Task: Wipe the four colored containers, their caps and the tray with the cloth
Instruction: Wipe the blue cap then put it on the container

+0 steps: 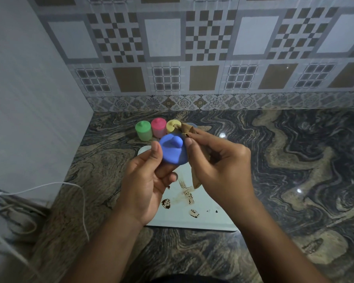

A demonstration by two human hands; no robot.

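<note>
While my left hand [149, 180] is pinching the blue cap [173, 149] in its grip, my right hand [219, 160] is clenching the brown cloth [187, 129] beside it, above the stained white tray [202, 219]; green [143, 130], pink [158, 127] and yellow containers [172, 125] are standing behind on the counter [274, 160].

Three capped containers [157, 128] behind tray [202, 219], on counter [294, 160].
</note>
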